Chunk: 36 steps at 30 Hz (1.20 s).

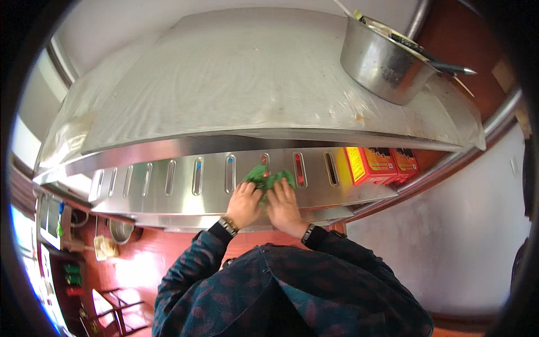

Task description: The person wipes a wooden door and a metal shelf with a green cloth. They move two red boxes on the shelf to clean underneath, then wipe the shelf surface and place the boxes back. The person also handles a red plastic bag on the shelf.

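A crumpled green cloth point(255, 172) lies on the slotted stainless steel shelf point(219, 202) below the tabletop, partly over its slots. My left hand point(244, 204) presses on the cloth's left part, fingers bent into it. Beside it, my right hand point(285, 206) grips the right part, slightly blurred. Both hands are close together with their backs up, and the fingertips are partly hidden in the cloth. Red and blue things show through some of the slots.
Above the shelf is a stainless steel tabletop point(219, 80) covered with clear plastic film. A metal pot point(379, 63) holding utensils stands at its right. Red boxes point(374, 166) sit at the shelf's right end. A wooden chair point(120, 309) is at lower left.
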Each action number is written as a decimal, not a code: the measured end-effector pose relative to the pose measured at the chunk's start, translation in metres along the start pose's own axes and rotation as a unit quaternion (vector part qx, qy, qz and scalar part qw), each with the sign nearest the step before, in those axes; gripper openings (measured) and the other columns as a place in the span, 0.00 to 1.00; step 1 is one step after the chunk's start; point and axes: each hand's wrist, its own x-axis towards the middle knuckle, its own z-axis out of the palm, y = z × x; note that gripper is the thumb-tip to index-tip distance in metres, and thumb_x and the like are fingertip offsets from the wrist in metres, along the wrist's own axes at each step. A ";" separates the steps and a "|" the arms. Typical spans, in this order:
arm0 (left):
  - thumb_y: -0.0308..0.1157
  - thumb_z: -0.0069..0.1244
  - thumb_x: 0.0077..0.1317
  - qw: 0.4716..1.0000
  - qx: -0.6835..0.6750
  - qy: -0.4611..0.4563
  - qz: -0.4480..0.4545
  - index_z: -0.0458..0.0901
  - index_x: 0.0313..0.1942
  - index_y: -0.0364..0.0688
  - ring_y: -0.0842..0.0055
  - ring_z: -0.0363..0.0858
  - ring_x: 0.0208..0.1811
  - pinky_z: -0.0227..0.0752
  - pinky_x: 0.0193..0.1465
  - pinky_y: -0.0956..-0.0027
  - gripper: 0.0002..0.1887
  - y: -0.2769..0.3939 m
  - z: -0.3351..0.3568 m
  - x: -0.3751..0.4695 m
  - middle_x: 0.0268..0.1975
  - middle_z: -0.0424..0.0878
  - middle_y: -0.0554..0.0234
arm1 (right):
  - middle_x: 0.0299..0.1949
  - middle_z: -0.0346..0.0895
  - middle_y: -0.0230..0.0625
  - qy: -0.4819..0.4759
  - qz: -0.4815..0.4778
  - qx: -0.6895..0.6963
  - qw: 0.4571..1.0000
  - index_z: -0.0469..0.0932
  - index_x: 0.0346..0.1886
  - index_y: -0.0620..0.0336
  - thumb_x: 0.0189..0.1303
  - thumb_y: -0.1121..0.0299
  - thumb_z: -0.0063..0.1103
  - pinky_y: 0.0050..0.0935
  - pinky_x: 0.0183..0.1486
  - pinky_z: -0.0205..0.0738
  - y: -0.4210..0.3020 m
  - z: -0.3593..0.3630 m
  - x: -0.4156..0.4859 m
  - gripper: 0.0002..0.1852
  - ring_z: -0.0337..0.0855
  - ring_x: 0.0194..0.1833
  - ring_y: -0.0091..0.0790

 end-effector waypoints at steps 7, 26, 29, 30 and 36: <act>0.27 0.55 0.45 0.995 0.032 0.056 -0.081 0.76 0.35 0.36 0.47 0.71 0.50 0.68 0.57 0.48 0.15 -0.079 -0.054 -0.093 0.42 0.72 0.46 | 0.68 0.64 0.57 -0.046 -0.031 0.028 0.998 0.74 0.64 0.60 0.57 0.63 0.64 0.61 0.72 0.53 -0.102 0.068 0.047 0.29 0.53 0.73 0.67; 0.22 0.53 0.46 0.985 0.050 0.114 -0.117 0.70 0.52 0.32 0.39 0.62 0.65 0.54 0.71 0.38 0.28 -0.114 -0.066 -0.151 0.56 0.69 0.38 | 0.71 0.61 0.59 -0.051 -0.122 0.067 0.989 0.70 0.56 0.69 0.68 0.68 0.44 0.51 0.77 0.48 -0.169 0.129 0.072 0.18 0.55 0.75 0.57; 0.22 0.55 0.46 0.991 0.040 0.092 -0.087 0.70 0.52 0.32 0.39 0.62 0.66 0.55 0.71 0.39 0.29 -0.094 -0.047 -0.128 0.58 0.69 0.38 | 0.71 0.61 0.59 -0.049 -0.103 0.044 0.992 0.70 0.57 0.69 0.69 0.68 0.43 0.50 0.78 0.46 -0.143 0.108 0.054 0.18 0.54 0.76 0.56; 0.22 0.55 0.46 0.993 0.044 0.077 -0.081 0.70 0.53 0.32 0.38 0.61 0.66 0.55 0.70 0.39 0.29 -0.086 -0.041 -0.120 0.59 0.69 0.38 | 0.71 0.61 0.59 -0.044 -0.095 0.054 0.993 0.70 0.57 0.69 0.69 0.68 0.43 0.50 0.78 0.45 -0.133 0.100 0.047 0.18 0.54 0.76 0.56; 0.34 0.60 0.48 0.998 0.045 0.041 -0.006 0.72 0.53 0.31 0.40 0.63 0.66 0.54 0.71 0.40 0.31 -0.031 0.001 -0.062 0.62 0.69 0.38 | 0.68 0.65 0.63 0.037 -0.072 0.027 0.996 0.71 0.55 0.73 0.67 0.69 0.45 0.51 0.77 0.49 -0.072 0.054 0.008 0.19 0.59 0.74 0.57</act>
